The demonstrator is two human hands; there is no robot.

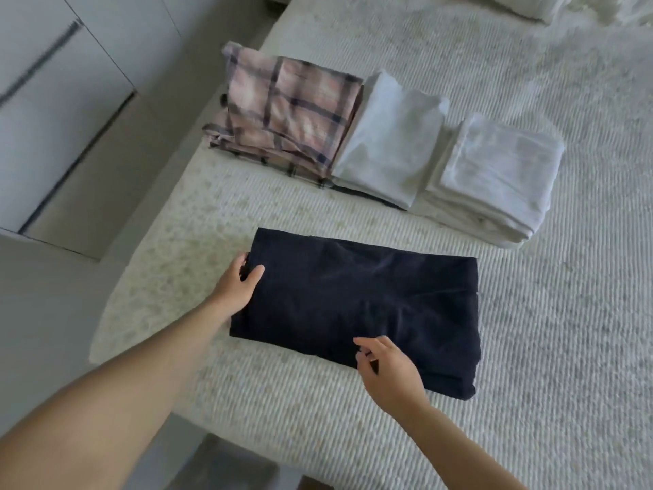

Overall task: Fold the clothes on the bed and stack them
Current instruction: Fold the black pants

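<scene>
Dark navy garment (357, 305) lies flat on the bed (530, 313), folded to a long rectangle. Long axis runs left to right across the person's front, slightly tilted, right end nearer the body.

Left hand (235, 286) at the garment's left short edge. Thumb lies on top of the cloth, fingers tucked round or under the edge: a grip on that end, as far as can be seen. Right hand (387, 373) at the near long edge, about midway along, slightly toward the right. Fingers curled, tips touching the cloth; whether they pinch a layer or only rest on it cannot be told.

Key relation: the garment sits between and ahead of both hands, the left hand already at one end of the long axis, the right hand on the near side. Far right end lies free, well apart from either hand. Judgement: a further fold would bring the left end over toward the right, or both hands would slide under to lift the piece whole. Left hand is better placed for either.

Beyond the garment, toward the far side of the bed: a plaid pink piece (282, 111), a folded white piece (388, 143) just beside and partly over it, and a stack of white folded cloth (494, 175) to the right. Judgement: stacking lies ahead and away from the hands.
</scene>
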